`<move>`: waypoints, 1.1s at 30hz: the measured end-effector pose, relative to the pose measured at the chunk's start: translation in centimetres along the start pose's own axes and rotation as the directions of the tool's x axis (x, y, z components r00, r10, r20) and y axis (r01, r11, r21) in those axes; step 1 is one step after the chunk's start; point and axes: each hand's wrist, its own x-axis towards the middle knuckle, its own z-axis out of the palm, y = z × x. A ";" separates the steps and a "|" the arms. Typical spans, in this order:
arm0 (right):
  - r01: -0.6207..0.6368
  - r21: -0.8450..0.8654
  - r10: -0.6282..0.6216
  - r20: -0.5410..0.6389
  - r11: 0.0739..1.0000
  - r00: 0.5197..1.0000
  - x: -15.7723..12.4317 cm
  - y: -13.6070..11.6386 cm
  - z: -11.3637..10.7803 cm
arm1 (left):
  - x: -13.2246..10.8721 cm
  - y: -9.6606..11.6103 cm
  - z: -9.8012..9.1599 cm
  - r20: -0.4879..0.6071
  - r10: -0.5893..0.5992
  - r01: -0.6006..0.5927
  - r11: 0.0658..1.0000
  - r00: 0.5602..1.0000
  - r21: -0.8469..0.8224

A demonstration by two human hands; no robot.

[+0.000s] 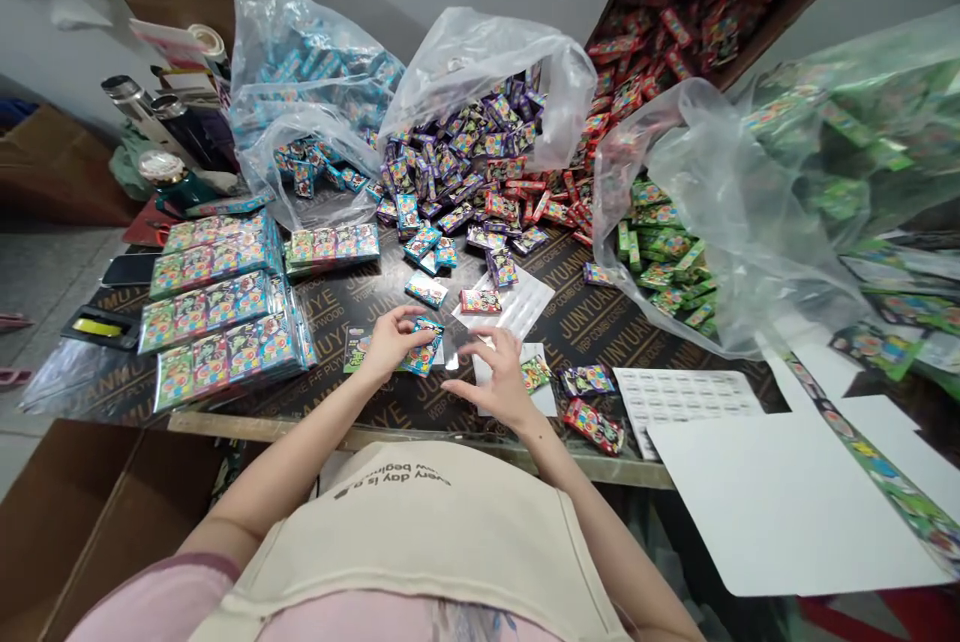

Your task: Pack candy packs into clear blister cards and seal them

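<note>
In the head view my left hand point(389, 346) is closed on a small blue candy packet point(426, 350), thumb and fingers at its edge, just above the dark table. A flat green packet point(355, 350) lies partly under that hand. To its right my right hand point(499, 378) has its fingers and thumb spread, with nothing between them. Beside it are a green packet point(535, 372) on white paper and a red packet point(480, 301) on a sticker sheet point(517, 302). Another blue packet point(427, 289) lies just beyond my left hand.
Stacked wrapped sets point(225, 362) stand at left. Plastic bags spill blue, purple point(450, 152) and green packets point(664, 242) at the back; red packets point(555, 207) spill from a carton. A label sheet point(686, 397) and white card point(795, 502) lie at right.
</note>
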 end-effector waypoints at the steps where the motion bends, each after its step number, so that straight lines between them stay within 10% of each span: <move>1: 0.033 0.006 -0.033 0.018 0.999 0.999 -0.1 0.0 -0.1 | 0.0 -0.1 0.1 0.030 -0.031 0.031 1.000 0.999 -0.004; 6: 0.154 -0.018 -0.151 0.124 0.988 0.981 -0.2 -0.4 0.5 | -0.3 -1.9 1.6 0.089 -0.097 0.097 0.995 0.991 0.001; 11: 0.083 -0.072 -0.088 -0.061 0.994 0.994 -0.4 0.9 1.0 | 0.4 -3.2 0.5 0.124 0.083 -0.118 0.944 0.989 0.308; 16: -0.009 -0.160 -0.018 -0.168 0.987 0.986 -0.4 4.6 0.6 | 1.5 -3.7 -2.6 0.490 0.176 -0.520 0.297 0.854 0.801; 19: 0.028 -0.190 -0.043 -0.074 0.981 0.996 -0.3 5.5 0.9 | 1.8 -4.1 -3.2 0.534 0.119 -0.546 0.131 0.837 0.828; 28: 0.126 0.073 -0.140 0.228 0.989 0.964 0.7 4.5 0.5 | 1.2 -2.8 -3.2 0.600 0.216 -0.634 0.161 0.770 0.756; 33: 0.006 0.093 -0.011 0.054 0.996 0.999 0.7 4.0 0.7 | 1.3 -2.9 -3.3 0.544 0.271 -0.601 0.215 0.794 0.769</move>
